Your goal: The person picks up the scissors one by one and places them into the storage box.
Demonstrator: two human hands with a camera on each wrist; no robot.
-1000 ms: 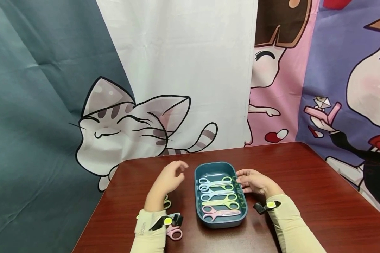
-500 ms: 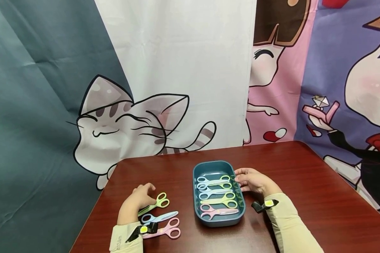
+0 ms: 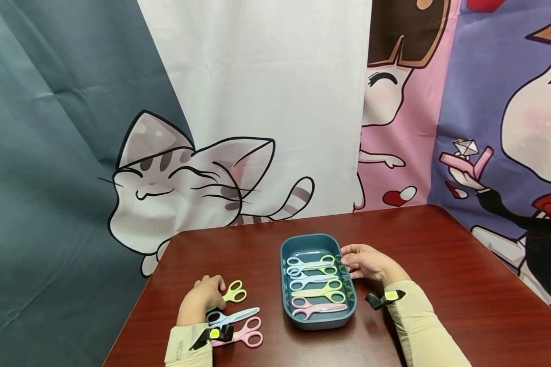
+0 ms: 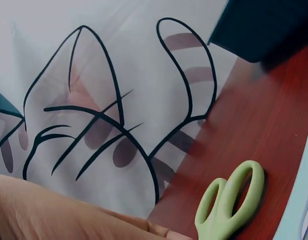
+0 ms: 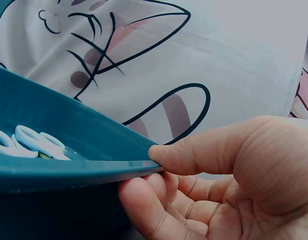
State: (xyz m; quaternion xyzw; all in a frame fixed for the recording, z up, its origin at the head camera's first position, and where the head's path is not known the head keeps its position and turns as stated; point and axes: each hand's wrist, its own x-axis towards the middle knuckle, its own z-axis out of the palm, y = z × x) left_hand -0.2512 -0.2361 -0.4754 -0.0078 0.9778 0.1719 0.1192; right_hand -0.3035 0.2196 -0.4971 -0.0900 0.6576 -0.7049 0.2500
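My left hand (image 3: 205, 292) is lowered over the blades of a yellow-green pair of scissors (image 4: 226, 212) lying left of the tray, its fingers curled down around them. The scissors' handle loops point away from the hand, and the blades are mostly hidden by it. Just nearer lie light-blue scissors (image 3: 234, 317) and pink scissors (image 3: 250, 334), the latter partly covered by the wrist strap. With thumb on top and fingers beneath, my right hand (image 5: 209, 175) pinches the rim of a dark teal tray (image 5: 93, 172) on its right side.
Inside the tray several scissors lie crosswise in a column, among them pink scissors (image 3: 319, 308), green scissors (image 3: 319, 291) and blue scissors (image 3: 312, 280). The dark red wooden table (image 3: 422, 244) ends at the back against a printed cartoon curtain (image 3: 266, 102).
My left hand has come from beside the tray's left side, leftward and nearer, down onto the green scissors, its fingers closing over the blades. My right hand stays on the tray's rim.
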